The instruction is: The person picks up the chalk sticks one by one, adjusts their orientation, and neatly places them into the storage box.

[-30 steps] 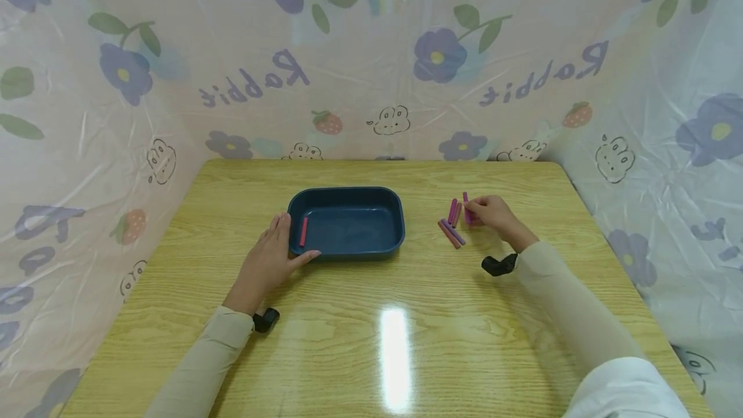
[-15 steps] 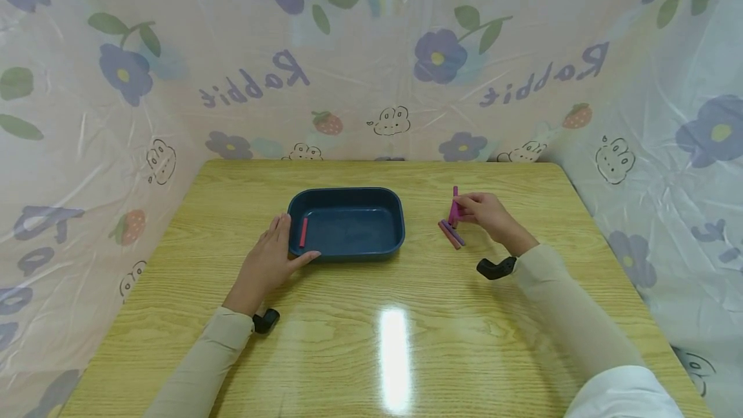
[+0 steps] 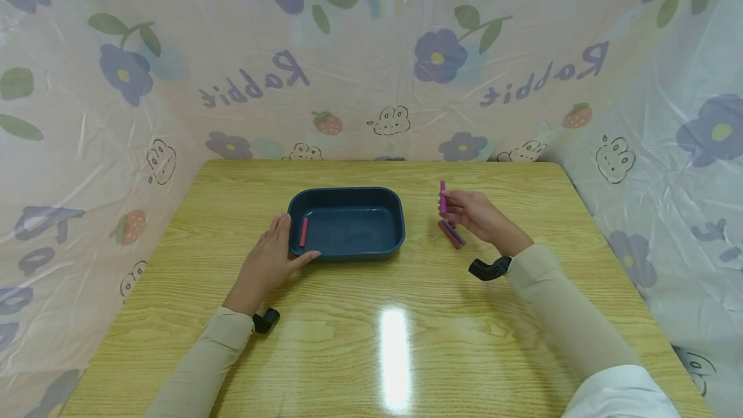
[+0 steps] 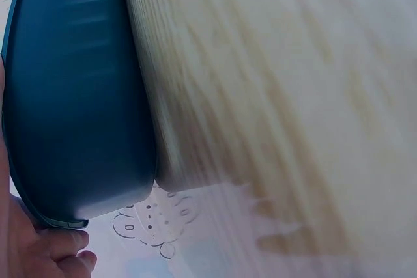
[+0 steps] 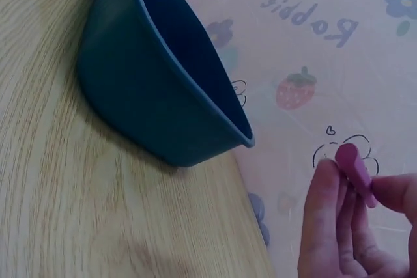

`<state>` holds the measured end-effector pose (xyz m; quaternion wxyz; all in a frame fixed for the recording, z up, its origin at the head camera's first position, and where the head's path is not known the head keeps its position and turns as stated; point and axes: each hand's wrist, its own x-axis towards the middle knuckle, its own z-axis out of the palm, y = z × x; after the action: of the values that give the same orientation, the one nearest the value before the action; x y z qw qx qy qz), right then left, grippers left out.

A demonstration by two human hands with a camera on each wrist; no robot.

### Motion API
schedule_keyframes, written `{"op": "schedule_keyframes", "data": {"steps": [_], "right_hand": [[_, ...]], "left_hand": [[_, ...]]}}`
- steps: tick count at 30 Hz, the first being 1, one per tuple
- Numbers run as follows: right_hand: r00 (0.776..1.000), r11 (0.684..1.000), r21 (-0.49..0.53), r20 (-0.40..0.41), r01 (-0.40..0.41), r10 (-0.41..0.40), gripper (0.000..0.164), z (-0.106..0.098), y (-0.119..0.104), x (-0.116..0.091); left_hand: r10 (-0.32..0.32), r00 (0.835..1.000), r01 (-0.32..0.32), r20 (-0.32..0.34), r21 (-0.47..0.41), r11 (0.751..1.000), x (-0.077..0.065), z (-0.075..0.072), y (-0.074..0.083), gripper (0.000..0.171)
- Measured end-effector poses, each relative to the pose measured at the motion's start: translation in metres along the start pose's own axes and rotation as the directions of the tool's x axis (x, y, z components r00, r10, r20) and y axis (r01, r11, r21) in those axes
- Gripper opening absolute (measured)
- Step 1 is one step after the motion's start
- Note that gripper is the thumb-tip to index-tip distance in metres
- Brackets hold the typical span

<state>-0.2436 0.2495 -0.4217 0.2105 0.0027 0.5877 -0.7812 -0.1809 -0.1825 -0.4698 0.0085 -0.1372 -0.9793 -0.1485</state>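
My left hand rests against the left end of a dark blue basin, fingers extended along its outer side and thumb along the front rim. Inside the basin lies a red stick. Over the table to the right, my right hand pinches a magenta stick between thumb and fingers, tilted upright. The right wrist view shows that magenta stick end-on; whether a second one is behind it I cannot tell. Just below these fingers a dull red stick and a purple stick lie side by side.
The wooden table has its back edge against a patterned curtain, which also hangs along both sides. A black wrist camera juts from the right wrist, another black camera from the left.
My right hand has moved left and lifted with the magenta stick. Another magenta stick, seen in the pile earlier, no longer shows there. The left hand and basin have stayed put.
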Motion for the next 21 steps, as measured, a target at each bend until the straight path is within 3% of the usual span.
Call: {"op": "schedule_keyframes", "data": {"steps": [15, 21], "right_hand": [[1.000, 1.000, 0.023, 0.017, -0.016, 0.016, 0.019, 0.023, 0.007, 0.011], [0.999, 0.997, 0.077, 0.023, -0.032, 0.030, 0.019, 0.038, 0.010, 0.014]], "left_hand": [[0.006, 1.000, -0.006, -0.006, -0.008, 1.000, -0.001, 0.000, 0.000, 0.111], [0.002, 1.000, -0.002, -0.013, -0.014, 1.000, -0.001, 0.001, 0.001, 0.111]]}}
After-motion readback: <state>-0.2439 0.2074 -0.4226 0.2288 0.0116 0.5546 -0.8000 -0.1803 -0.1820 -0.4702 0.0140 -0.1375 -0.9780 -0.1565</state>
